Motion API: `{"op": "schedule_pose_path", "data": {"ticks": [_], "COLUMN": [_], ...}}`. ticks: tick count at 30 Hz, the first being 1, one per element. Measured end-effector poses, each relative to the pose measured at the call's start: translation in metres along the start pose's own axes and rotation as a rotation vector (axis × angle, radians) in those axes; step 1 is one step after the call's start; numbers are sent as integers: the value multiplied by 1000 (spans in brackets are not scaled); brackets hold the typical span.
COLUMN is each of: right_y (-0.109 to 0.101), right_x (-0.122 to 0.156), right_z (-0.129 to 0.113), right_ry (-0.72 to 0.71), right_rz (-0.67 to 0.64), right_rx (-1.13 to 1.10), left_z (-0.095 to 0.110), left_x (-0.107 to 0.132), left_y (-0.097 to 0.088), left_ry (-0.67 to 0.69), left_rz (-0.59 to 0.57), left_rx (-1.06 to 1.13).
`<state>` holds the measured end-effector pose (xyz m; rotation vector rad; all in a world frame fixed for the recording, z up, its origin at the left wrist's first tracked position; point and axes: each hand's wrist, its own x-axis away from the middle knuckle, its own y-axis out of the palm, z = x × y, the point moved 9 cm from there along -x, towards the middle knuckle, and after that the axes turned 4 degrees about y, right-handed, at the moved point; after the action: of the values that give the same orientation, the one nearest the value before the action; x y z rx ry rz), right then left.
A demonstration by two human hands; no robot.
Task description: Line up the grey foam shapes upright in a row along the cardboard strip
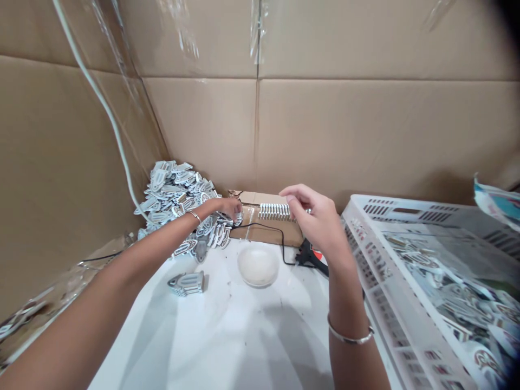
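Observation:
My left hand [231, 208] is bunched at the right edge of a heap of grey-and-white patterned hair-clip pieces [174, 189], pinching one small piece. My right hand [312, 219] curves over the right end of a row of upright metal clips [274, 212], which stands on a cardboard strip [264, 234]. Its fingers hide whatever they may touch. A short stack of the patterned pieces [187, 284] lies on the white table [227, 336], near my left forearm. A black glue gun [309, 257] lies under my right wrist, partly hidden.
A shallow white bowl [258, 266] stands on the table. A white plastic crate [365, 227] full of patterned pieces fills the right side. Cardboard walls [325, 130] rise behind, with a white cable [101, 103] down the left. A black cord [260, 227] crosses the strip.

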<state>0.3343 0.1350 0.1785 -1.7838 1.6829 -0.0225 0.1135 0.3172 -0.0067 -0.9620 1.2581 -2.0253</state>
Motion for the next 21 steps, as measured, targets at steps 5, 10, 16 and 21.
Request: {"op": "schedule_pose_path", "data": {"ticks": [5,10,16,21], "right_y": [-1,0,1,9], "right_x": [0,1,1,0], "right_z": [0,-1,-3,-3], "right_ry": [-1,1,-6,-18], "right_rz": [-6,-15,-24,-39], "right_rx": [2,8,-2,19], "left_z": [-1,3,9,25], "left_x": [-5,-8,10,43], "left_y": [9,8,-14,-51], "left_ry": [-39,-53,-11,55], "left_rz": [-33,-10,102,333], "left_rx": [-33,-30,131,389]}}
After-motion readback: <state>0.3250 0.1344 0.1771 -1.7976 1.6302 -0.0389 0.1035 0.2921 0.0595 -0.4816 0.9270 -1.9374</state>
